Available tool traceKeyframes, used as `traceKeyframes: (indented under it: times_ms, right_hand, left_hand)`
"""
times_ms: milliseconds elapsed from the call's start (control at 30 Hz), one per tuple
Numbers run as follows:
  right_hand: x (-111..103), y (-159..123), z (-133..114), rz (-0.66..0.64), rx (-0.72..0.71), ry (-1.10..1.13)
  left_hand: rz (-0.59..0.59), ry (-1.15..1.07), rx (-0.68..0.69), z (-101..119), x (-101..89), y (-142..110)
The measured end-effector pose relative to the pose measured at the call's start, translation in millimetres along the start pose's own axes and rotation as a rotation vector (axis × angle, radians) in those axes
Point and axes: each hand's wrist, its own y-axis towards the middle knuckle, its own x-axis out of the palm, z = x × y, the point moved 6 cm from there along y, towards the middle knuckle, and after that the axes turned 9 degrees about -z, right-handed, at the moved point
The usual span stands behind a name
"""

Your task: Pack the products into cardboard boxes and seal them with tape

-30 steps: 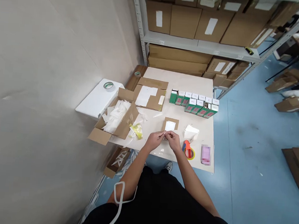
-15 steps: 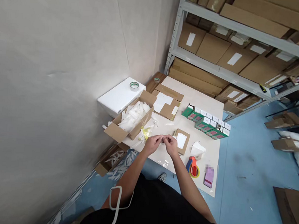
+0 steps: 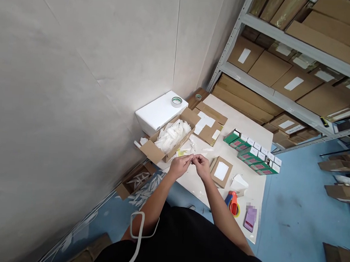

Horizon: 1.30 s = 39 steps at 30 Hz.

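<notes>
My left hand (image 3: 179,166) and my right hand (image 3: 201,167) meet fingertip to fingertip above the front part of the white table (image 3: 189,186). Both are pinched closed; whatever lies between the fingertips is too small to make out. Just right of my right hand lies a small cardboard box (image 3: 224,171) with a white label. Beyond my left hand is an open carton (image 3: 170,140) filled with white paper-like pieces. A yellow-printed scrap (image 3: 183,152) and bits of clear film lie on the table behind my fingers.
An orange and blue tape dispenser (image 3: 233,203), crumpled white paper (image 3: 239,183) and a purple phone (image 3: 249,218) lie to the right. Green boxes (image 3: 253,154) stand in rows farther back. A tape roll (image 3: 176,102) rests on a white container (image 3: 158,112). Shelving (image 3: 264,87) holds cartons behind.
My view has turned left, so the table and its things appear farther right. My hands stay together at the fingertips, now left of the labelled box instead of overlapping its edge.
</notes>
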Motion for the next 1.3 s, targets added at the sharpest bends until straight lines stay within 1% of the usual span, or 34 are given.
traceKeyframes:
  times_ms: [100,200,267,333,400,467,533,667,767,867,967,1100,1300]
  right_hand:
    - [4.3,-0.6,-7.9,0.019,-0.035,-0.071]
    - [6.6,-4.2,-20.7,0.043,-0.116,-0.209]
    - [7.9,-7.6,-29.6,0.051,-0.190,-0.306]
    - [7.7,-10.7,-34.1,0.066,-0.227,-0.345]
    - [5.3,-12.5,-32.3,0.092,-0.200,-0.296]
    - [3.1,-13.2,-27.1,0.104,-0.141,-0.208]
    - [2.5,-13.5,-23.5,0.090,-0.106,-0.137]
    - [2.2,-15.4,-27.8,0.054,-0.146,-0.114]
    - [0.7,-17.9,-33.6,0.073,-0.192,-0.156]
    - [0.8,-18.7,-34.9,0.079,-0.205,-0.164]
    - [2.5,-17.2,-30.3,0.056,-0.164,-0.102]
    - [4.1,-15.1,-25.0,0.035,-0.093,-0.018]
    - [4.7,-14.8,-28.2,0.032,-0.067,-0.013]
  left_hand:
    - [0.013,0.000,-0.007,2.0,-5.6,-1.9]
    - [0.029,0.030,-0.003,4.0,-8.5,-3.0]
    - [0.045,0.055,0.026,6.8,-9.5,-3.6]
    - [0.097,0.099,0.082,12.0,-11.7,-4.7]
    - [0.181,0.157,0.148,19.1,-15.1,-6.6]
    - [0.252,0.207,0.202,26.5,-17.7,-8.5]
    - [0.284,0.236,0.239,33.0,-18.9,-9.3]
    - [0.290,0.224,0.260,41.6,-20.7,-9.5]
    - [0.281,0.148,0.226,42.0,-22.0,-9.0]
    - [0.275,0.079,0.191,39.4,-22.4,-8.8]
    - [0.280,0.070,0.189,37.5,-22.1,-9.5]
    - [0.317,0.090,0.194,36.1,-23.2,-11.8]
    - [0.330,0.165,0.240,40.2,-23.5,-13.0]
